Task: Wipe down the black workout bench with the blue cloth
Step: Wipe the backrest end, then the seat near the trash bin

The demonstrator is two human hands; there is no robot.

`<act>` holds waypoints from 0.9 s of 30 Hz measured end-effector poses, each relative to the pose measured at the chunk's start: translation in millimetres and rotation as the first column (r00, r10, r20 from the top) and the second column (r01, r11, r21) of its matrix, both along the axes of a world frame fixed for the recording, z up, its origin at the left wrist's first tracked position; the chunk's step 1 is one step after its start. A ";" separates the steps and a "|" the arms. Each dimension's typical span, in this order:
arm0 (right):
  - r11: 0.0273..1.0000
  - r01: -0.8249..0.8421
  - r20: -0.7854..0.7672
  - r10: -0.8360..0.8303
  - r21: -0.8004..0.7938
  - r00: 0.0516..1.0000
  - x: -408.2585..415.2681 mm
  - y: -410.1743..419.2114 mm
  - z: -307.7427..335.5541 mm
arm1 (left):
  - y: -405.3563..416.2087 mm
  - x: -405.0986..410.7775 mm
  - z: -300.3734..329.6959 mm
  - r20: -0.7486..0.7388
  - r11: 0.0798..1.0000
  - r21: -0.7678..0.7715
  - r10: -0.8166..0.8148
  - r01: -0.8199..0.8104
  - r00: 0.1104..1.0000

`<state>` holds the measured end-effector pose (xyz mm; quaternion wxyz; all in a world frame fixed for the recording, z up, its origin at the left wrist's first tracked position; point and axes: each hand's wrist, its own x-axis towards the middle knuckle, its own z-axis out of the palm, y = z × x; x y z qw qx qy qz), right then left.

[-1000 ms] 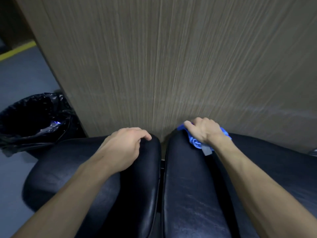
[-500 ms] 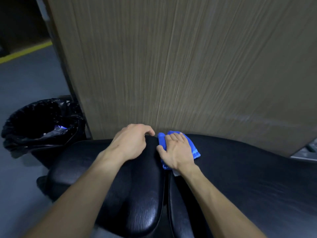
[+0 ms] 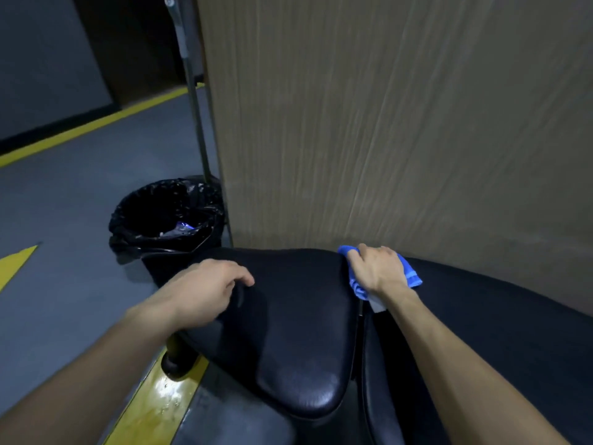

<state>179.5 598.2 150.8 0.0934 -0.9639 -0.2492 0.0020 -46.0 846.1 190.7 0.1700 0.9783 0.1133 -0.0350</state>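
Tall wood-grain panel wall [image 3: 401, 123], tan with fine vertical streaks, fills the upper right and runs out of view at the top and right; its grain is softened by blur. Grey floor [image 3: 80, 203] occupies the left, crossed by a yellow painted stripe [image 3: 90, 125] and bounded by a dark wall at far left; a second yellow band [image 3: 160, 403] near the bottom edge carries a wet-looking sheen. Black padded workout bench [image 3: 298, 332], in glossy textured vinyl, stands against the foot of the panel wall; it shows as two pads parted by a narrow gap, the right pad cut off by the frame's right and bottom edges, and only a short dark post of its support shows under the left pad. Round bin lined with a black plastic bag [image 3: 167, 213] sits on the floor just beside the panel's corner, its contents hard to make out apart from a small bluish glint. Thin grey metal pole [image 3: 192, 91] leans up along the panel's left edge, its foot hidden behind the bin. Left hand [image 3: 205, 293] rests on the left pad's near-left edge, fingers loosely curled over it, holding nothing. Right hand [image 3: 377, 268] presses a blue folded cloth [image 3: 410, 274] against the pad top at the gap, close to the wall, its grip closed round the cloth, which hides most of the fabric. A small pale tag protrudes below the wrist.
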 end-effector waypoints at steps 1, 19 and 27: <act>1.000 0.006 -0.046 -0.008 -0.029 0.999 6.4 7.6 1.1 | 10.9 -9.5 1.4 -0.013 1.000 -0.010 0.007 -0.007 1.000; 0.956 -0.293 -0.286 0.285 0.014 0.915 -64.1 221.6 8.1 | 121.6 -14.3 -27.7 0.032 0.957 -0.124 0.268 -0.262 0.963; 0.992 -0.111 -0.385 0.078 -0.064 0.920 -42.2 216.2 13.6 | 137.4 -38.1 -24.1 0.090 0.951 -0.133 0.292 -0.279 0.952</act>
